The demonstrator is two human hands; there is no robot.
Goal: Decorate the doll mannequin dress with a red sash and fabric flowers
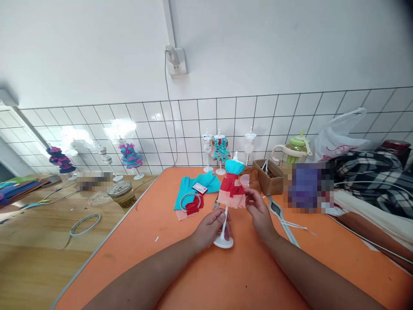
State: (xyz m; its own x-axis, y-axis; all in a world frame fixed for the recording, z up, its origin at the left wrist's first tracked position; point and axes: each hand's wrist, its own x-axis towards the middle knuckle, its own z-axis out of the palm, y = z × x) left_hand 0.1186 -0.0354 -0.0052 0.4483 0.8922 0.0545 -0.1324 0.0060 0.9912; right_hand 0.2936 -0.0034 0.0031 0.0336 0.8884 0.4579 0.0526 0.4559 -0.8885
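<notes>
A small white mannequin stand (223, 241) leans slightly above the orange table, wearing a doll dress (232, 183) with a turquoise top, a red waist and skirt, and a pale pink hem. My left hand (211, 228) is closed round the thin white pole below the skirt. At the dress's right side, my right hand (260, 215) has its fingers bent and pinching the skirt's edge; the fingertips are partly hidden. Behind lie turquoise fabric (183, 189), red fabric (194, 209), a roll of tape (182, 202) and a small white-and-red card (200, 188).
Other mini mannequins stand by the tiled wall, one in a turquoise ruffled dress (220, 150). A cardboard box (271, 183) and grey scissors-like tool (275, 209) lie right. Beyond are a green-lidded cup (295, 148) and plaid cloth (364, 172). A glass jar (121, 193) stands left.
</notes>
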